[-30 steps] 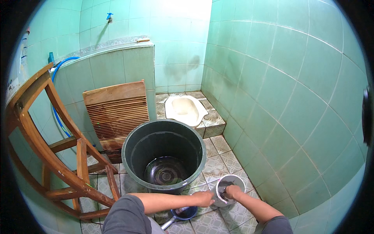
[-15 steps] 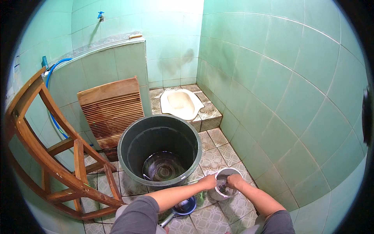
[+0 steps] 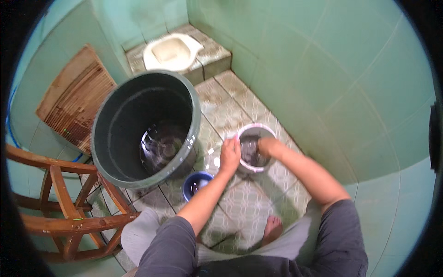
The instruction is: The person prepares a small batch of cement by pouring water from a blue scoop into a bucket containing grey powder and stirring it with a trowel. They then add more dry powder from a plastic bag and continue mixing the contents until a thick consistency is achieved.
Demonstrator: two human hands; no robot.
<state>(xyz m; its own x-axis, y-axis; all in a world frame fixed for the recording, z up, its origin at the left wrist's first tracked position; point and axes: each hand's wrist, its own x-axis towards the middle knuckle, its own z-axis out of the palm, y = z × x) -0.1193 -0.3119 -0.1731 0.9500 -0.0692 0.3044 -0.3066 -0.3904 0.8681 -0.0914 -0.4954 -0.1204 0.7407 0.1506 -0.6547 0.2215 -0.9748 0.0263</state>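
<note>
A small whitish bucket with a pink rim (image 3: 256, 169) stands on the tiled floor, with dark greyish water or wet contents (image 3: 249, 147) inside. My left hand (image 3: 230, 156) is closed on its left rim, the thumb side against the edge. From the right, my right hand (image 3: 267, 147) reaches down into the bucket; its fingers are hidden, so whether they hold anything does not show. Beside my left forearm sits a blue dipper (image 3: 195, 182) with a little liquid in it, partly covered by the arm.
Left of the bucket stands a large dark tub (image 3: 196, 115) with shallow water at its bottom. Behind it a ribbed wooden washboard (image 3: 76, 97) leans on the wall. A wooden frame (image 3: 69, 224) lies at lower left. A squat toilet (image 3: 170, 53) sits on a raised step.
The view has tilted downward and turned right, so the tub and bucket appear further left and higher. My left hand stays at the bucket's rim and my right hand stays inside it.
</note>
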